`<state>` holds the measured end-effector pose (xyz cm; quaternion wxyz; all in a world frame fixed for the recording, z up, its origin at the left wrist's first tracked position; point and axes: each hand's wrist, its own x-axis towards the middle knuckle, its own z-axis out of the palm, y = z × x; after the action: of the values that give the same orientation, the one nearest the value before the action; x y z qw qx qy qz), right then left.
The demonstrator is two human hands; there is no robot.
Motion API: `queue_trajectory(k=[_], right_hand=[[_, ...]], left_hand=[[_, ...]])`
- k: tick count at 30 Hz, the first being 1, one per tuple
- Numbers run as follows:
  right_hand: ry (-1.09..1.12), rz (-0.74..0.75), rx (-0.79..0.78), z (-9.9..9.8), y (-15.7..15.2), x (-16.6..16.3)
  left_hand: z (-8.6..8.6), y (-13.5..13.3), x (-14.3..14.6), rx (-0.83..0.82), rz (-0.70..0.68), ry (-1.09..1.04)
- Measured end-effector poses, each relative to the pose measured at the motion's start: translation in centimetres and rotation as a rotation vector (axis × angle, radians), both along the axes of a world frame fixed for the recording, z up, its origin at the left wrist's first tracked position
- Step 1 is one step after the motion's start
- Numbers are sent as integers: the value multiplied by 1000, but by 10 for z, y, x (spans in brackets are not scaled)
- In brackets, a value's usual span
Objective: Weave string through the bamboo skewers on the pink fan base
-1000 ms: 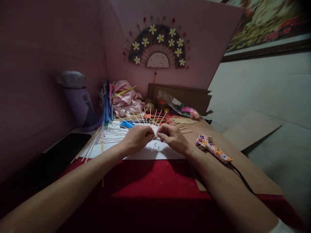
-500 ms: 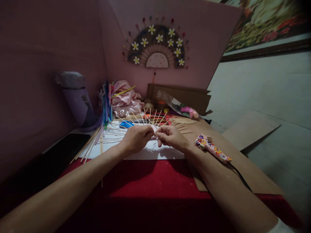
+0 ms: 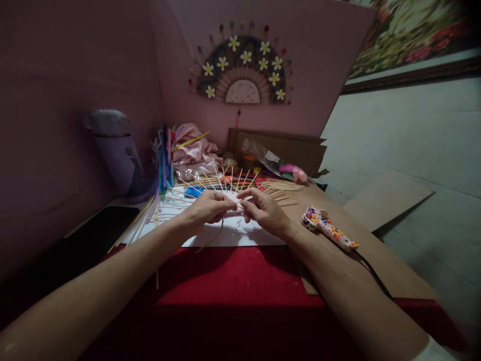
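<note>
- Pale-pink half-round piece (image 3: 232, 195): straight, slim wooden sticks (image 3: 209, 180) radiate behind it.
- Left hand (image 3: 210, 207), left of piece: fingers pinch thin brownish cord (image 3: 221, 227).
- Right hand (image 3: 263, 210), right of piece: fingers bent; grip cannot be told.

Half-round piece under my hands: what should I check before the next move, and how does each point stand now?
1. Left hand has the string: ok, thumb and forefinger look pinched, with the strand hanging below.
2. String taut: not ok, its visible length hangs in a curve.
3. Right hand has a grip: cannot tell, the fingertips are too small to read.
4. Sticks fanned out beyond the half-round piece: ok; how firmly they are fixed, cannot tell.
5. Flower-patterned tool clear of both hands: ok, it lies on the cardboard.
6. Tool's cord clear of the right forearm: cannot tell.
</note>
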<state>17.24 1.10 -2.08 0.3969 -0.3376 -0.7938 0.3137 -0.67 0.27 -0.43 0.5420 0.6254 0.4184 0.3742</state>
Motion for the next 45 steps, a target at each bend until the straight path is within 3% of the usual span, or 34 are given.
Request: queue_trajectory(k=[6, 11, 17, 23, 28, 33, 38, 45], right_hand=[[13, 0, 28, -4, 7, 1], [16, -33, 8, -6, 11, 2], [-6, -93, 13, -5, 10, 3], [32, -58, -124, 0, 9, 2], [-11, 1, -216, 1, 9, 3], [27, 53, -315, 1, 7, 4], [32, 103, -372, 5, 5, 5], [16, 78, -372, 4, 6, 5]], left_hand=[[7, -2, 1, 92, 64, 35], [1, 1, 2, 331, 45, 165], [-8, 2, 2, 704, 80, 563], [-5, -3, 1, 946, 188, 846], [-2, -6, 0, 1135, 128, 1079], [-1, -7, -3, 1315, 36, 1176], [-1, -7, -5, 1381, 49, 1186], [2, -10, -2, 1295, 46, 1188]])
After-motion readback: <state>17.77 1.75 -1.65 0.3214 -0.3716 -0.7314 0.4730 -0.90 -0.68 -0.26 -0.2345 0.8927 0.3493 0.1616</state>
